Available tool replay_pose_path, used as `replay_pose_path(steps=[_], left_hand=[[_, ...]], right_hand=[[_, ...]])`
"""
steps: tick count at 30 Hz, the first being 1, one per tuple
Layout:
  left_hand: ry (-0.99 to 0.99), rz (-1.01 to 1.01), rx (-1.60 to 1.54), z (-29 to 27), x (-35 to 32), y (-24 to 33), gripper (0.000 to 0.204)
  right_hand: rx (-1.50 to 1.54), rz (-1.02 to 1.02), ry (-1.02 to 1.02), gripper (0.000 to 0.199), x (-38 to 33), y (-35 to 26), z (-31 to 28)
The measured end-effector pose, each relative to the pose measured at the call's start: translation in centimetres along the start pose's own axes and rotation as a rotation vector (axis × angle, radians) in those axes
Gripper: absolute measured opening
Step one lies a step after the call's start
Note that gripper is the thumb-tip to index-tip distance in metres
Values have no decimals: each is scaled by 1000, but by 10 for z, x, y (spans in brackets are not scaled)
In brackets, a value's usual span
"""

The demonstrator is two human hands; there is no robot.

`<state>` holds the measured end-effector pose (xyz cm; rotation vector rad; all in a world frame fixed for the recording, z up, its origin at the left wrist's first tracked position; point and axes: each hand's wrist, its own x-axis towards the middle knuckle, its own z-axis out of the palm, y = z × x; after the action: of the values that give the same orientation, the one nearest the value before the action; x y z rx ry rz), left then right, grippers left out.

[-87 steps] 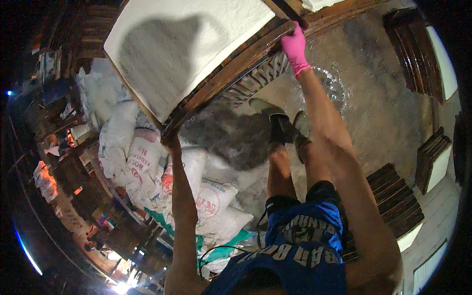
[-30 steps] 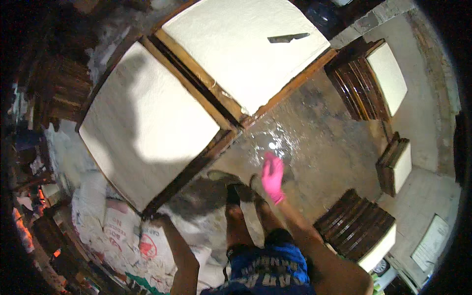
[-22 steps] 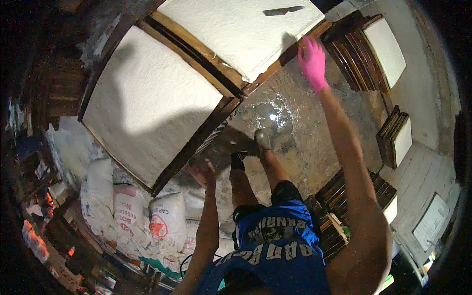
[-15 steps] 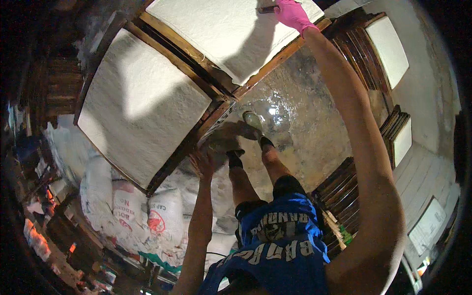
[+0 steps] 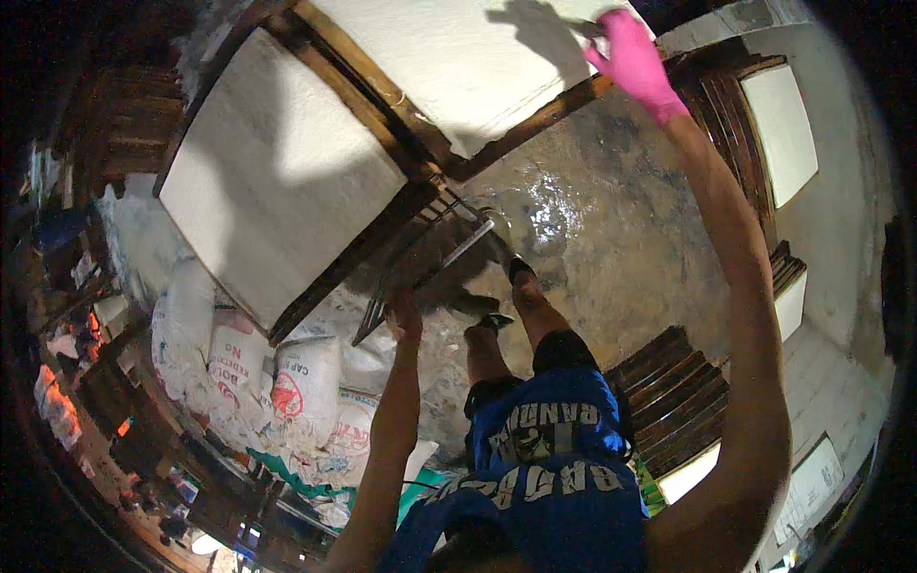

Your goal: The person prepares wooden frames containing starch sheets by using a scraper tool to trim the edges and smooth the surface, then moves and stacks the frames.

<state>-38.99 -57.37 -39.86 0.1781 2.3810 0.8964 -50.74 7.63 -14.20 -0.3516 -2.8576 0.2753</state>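
My right hand point(image 5: 642, 72), in a pink glove, is closed round a slim dark hand tool point(image 5: 585, 29). It is raised over the corner of a white sheet-like layer point(image 5: 458, 67) in a wooden frame point(image 5: 535, 119), where the tool casts a shadow. My bare left hand point(image 5: 405, 313) is low beside a second wood-edged white slab point(image 5: 296, 181). Its fingers appear bent round the near side of a dark barred frame point(image 5: 463, 246), which tilts out from under the slab's edge; shadow partly hides them.
Stuffed white sacks point(image 5: 306, 377) stand at the lower left. Stacked wooden boards point(image 5: 673, 392) lie at the right by my legs, with more white-topped stacks point(image 5: 778, 134) along the wall. The concrete floor point(image 5: 611, 201) is wet and shiny.
My right hand has lifted back from the white layer, toward the right, with the tool. The barred frame now shows out from the slab's edge at my left hand. My feet have shifted.
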Motion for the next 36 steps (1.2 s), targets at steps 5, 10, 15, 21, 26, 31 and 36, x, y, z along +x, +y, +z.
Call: replay_pose_path(steps=[5, 10, 15, 21, 26, 31, 36], left_hand=[[285, 299, 717, -49, -65, 18, 27], [313, 528, 411, -165, -126, 65, 14], [479, 365, 224, -286, -240, 91, 17], [698, 531, -128, -461, -387, 137, 27], [1013, 470, 428, -567, -461, 243, 34], [1425, 896, 716, -625, -417, 287, 60], [1769, 727, 308, -553, -287, 182, 76]], right_hand=[[343, 321, 194, 31, -155, -29, -35], [380, 549, -269, 57, -283, -130, -13], [880, 72, -267, 75, -330, -270, 13], [1310, -29, -250, 49, -299, -416, -54], [1506, -387, -318, 18, -252, -491, -131], [1788, -73, -312, 20, -219, -511, -177], [1708, 299, -5, 26, -167, -455, -206]])
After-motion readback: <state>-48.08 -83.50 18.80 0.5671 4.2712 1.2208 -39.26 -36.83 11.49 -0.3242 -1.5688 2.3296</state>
